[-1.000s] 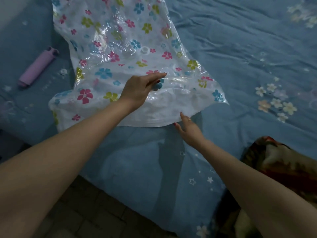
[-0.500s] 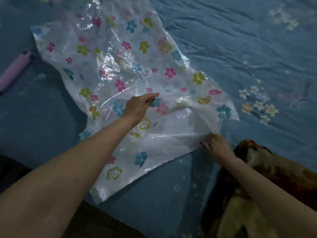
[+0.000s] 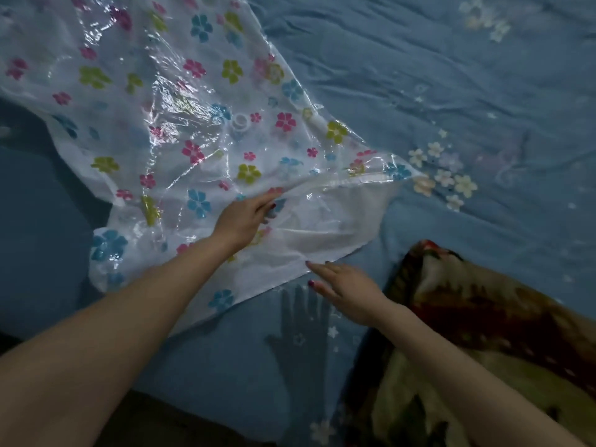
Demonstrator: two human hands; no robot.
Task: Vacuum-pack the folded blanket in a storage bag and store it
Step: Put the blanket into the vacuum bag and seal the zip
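Observation:
A clear plastic storage bag (image 3: 167, 124) printed with coloured flowers lies spread over the blue bed sheet, its round white valve (image 3: 240, 121) near the middle. My left hand (image 3: 246, 216) pinches the bag's upper layer at the mouth and lifts it, so the opening gapes. My right hand (image 3: 345, 290) hovers with straight fingers just below the bag's lower edge, its fingertips at the edge. The folded blanket (image 3: 477, 343), brown and yellowish with a red patch, lies at the lower right beside my right forearm.
The blue sheet (image 3: 435, 75) with white flower prints covers the bed to the right and back. A dark floor strip (image 3: 167, 421) shows past the bed's near edge at the bottom left.
The bag has shifted and its mouth has been raised by my left hand. My right hand let go of the bag's corner and moved left with fingers straightened. The purple object is out of view.

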